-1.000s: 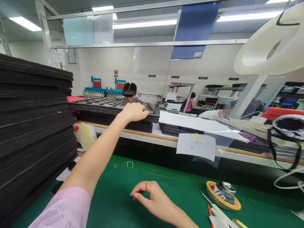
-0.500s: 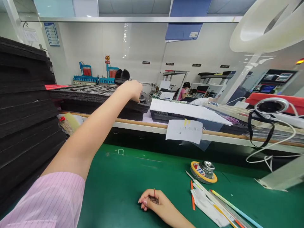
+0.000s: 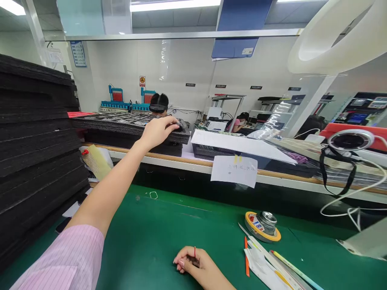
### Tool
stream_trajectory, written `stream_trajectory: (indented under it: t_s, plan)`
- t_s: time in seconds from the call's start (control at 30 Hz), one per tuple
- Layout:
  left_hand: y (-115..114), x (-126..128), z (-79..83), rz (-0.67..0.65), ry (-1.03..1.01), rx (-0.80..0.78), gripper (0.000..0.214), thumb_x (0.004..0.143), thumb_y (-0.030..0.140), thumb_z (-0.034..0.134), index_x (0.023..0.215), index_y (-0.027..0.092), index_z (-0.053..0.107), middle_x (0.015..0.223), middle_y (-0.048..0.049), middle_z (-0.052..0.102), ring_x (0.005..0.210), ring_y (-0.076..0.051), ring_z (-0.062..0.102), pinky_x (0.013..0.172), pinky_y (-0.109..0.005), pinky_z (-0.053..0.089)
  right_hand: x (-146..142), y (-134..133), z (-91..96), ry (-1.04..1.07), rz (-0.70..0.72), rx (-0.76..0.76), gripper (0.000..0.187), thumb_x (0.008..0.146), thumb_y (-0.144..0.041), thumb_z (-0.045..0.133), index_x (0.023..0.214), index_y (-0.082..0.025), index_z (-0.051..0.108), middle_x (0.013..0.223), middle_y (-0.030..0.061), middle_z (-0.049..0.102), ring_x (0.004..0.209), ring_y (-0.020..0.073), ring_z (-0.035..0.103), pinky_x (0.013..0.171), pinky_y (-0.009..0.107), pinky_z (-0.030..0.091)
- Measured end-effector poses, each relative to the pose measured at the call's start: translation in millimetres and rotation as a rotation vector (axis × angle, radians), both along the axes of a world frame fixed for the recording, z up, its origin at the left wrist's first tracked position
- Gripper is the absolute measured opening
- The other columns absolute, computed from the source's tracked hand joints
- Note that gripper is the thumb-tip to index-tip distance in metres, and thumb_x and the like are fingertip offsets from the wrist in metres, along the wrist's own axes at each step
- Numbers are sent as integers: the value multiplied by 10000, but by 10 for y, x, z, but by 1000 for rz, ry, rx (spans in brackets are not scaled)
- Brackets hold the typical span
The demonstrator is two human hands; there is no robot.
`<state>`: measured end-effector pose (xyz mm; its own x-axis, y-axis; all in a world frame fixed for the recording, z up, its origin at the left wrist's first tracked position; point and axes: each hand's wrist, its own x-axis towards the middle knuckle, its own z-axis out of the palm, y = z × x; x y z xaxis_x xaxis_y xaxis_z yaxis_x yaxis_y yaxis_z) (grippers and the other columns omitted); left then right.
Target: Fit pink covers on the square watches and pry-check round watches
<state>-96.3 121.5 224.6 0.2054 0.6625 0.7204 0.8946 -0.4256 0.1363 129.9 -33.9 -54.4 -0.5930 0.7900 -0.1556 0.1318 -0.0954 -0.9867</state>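
My left hand (image 3: 157,132) reaches far out in a pink striped sleeve (image 3: 69,257). Its fingers curl over the corner of a stack of black foam sheets (image 3: 130,129) on the far bench. My right hand (image 3: 191,259) lies curled on the green mat (image 3: 142,241), with a thin red band on one finger. Its fingers are closed, and nothing held shows clearly. Nearest it, to the right, are an orange-handled tool (image 3: 247,257) and white paper strips (image 3: 260,264).
A tall black foam stack (image 3: 33,129) rises at the left. A tape roll with a metal jar (image 3: 262,226) stands on the mat. A paper note (image 3: 234,171) hangs from the bench edge. A co-worker (image 3: 159,104) sits behind the foam. Cables and a ring-shaped lamp lie right.
My left hand has come down from above the foam and now curls over its corner. The view has tilted and shifted, and my right hand has moved nearer the mat's lower edge.
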Motion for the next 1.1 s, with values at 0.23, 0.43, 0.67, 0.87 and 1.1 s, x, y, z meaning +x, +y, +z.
stream_trajectory:
  t_s: [0.23,0.43,0.67,0.87,1.1]
  plan:
    - [-17,78,-77,-14,12,31,350,1023,383,456,1128,214,744,1229,-81,733,1205,-274,636,1011,-377,436,-75,55,119,-15,26,-21,614,687,-747,727,817,-146,726,753,61,691,680,161,629,711,326,497]
    - [-12,31,-119,-93,-60,15,415,979,382,526,1300,145,640,1412,-167,604,1347,-341,509,1146,-525,294,-170,574,866,98,-111,85,489,685,-582,837,882,-146,734,751,45,704,685,157,651,690,290,518]
    - [-333,70,-474,-408,-495,37,286,959,227,486,1166,189,680,1256,-95,698,1201,-221,609,1075,-377,437,-490,1494,2218,440,-375,56,433,1050,-514,353,1093,-167,609,1071,113,713,926,201,728,828,354,600]
    - [-413,-401,-869,-468,-1034,-227,125,861,180,623,964,135,676,874,-103,754,691,-183,711,576,-264,544,-824,1836,2607,520,-500,-33,322,986,-388,600,1206,-154,611,1130,75,663,910,182,675,772,366,591]
    - [-310,-1317,-570,-357,-1651,-62,260,962,304,622,1163,139,617,1100,-70,661,904,-173,668,771,-347,594,-873,1654,2580,638,-568,91,237,982,-349,612,1104,-146,630,989,39,667,754,128,650,635,272,572]
